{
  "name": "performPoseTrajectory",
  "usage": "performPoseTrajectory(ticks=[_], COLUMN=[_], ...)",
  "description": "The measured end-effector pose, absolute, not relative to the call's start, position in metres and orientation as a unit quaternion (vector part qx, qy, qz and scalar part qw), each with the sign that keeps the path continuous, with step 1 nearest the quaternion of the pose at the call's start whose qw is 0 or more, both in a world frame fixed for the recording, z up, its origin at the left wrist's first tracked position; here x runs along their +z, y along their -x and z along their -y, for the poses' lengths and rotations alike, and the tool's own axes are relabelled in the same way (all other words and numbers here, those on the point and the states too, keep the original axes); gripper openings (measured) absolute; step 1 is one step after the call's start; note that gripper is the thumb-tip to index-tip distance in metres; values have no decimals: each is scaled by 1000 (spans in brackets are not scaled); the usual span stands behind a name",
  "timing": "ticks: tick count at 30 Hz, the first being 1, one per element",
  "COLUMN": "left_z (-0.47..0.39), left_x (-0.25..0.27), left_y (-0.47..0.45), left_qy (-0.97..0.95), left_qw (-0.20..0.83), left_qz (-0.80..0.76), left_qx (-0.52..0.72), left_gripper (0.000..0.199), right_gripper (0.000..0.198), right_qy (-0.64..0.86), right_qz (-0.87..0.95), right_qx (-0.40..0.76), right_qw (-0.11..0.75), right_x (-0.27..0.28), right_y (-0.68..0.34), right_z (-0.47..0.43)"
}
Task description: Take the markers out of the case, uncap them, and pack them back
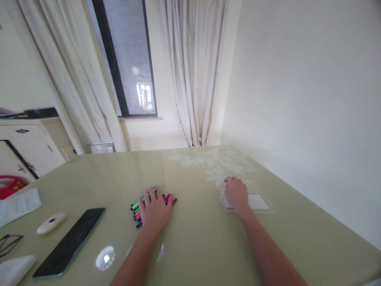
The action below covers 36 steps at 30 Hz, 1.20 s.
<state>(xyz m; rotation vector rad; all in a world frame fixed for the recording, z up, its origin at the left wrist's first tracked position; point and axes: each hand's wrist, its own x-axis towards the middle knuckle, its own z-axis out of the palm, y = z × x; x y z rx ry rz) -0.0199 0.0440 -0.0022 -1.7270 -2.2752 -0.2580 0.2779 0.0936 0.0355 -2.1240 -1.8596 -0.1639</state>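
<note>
Several coloured felt-tip markers (137, 212) lie side by side in a loose row on the table. Spread flat over them is my left hand (155, 210), its fingers apart and covering part of the row; a dark red marker (174, 201) sticks out beside the thumb. To the right, a clear plastic case (269, 207) rests on the table with a white sheet (258, 201) in it. My right hand (237, 194) is on the left part of this case, fingers bent at its far side. The fingertips there are partly hidden.
On the left of the glossy green table (196, 246) are a black tablet or phone (71, 242), a pale oval device (51, 223), glasses (10, 242), a white object (16, 270) and a pale packet (20, 206). A wall (312, 119) borders the right edge.
</note>
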Motion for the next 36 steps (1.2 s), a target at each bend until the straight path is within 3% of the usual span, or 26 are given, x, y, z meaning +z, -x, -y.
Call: performPoseTrajectory(ticks=[6,11,17,25,36], left_z=[-35,-28,-25,-24,-19], left_x=[7,10,13,26,32], left_y=[20,13,2,-11,-16], left_qy=[686,736,755,751,778], left_qw=[153,120,63,-98,-72], left_qz=[698,649,631,628,609], left_qx=[-140,-151,-166,-180,-136], left_gripper=[55,23,19,22,31], right_gripper=[28,30,33,27,18], right_qy=[583,484,475,386,404], right_qz=[778,845,839,848,747], right_qx=[19,97,142,225,366], right_qw=[234,207,225,287,381], right_x=[31,11,10,23,29], right_y=[-214,-177,-181,-188,-185], right_z=[-70,-50,-55,-57,-57])
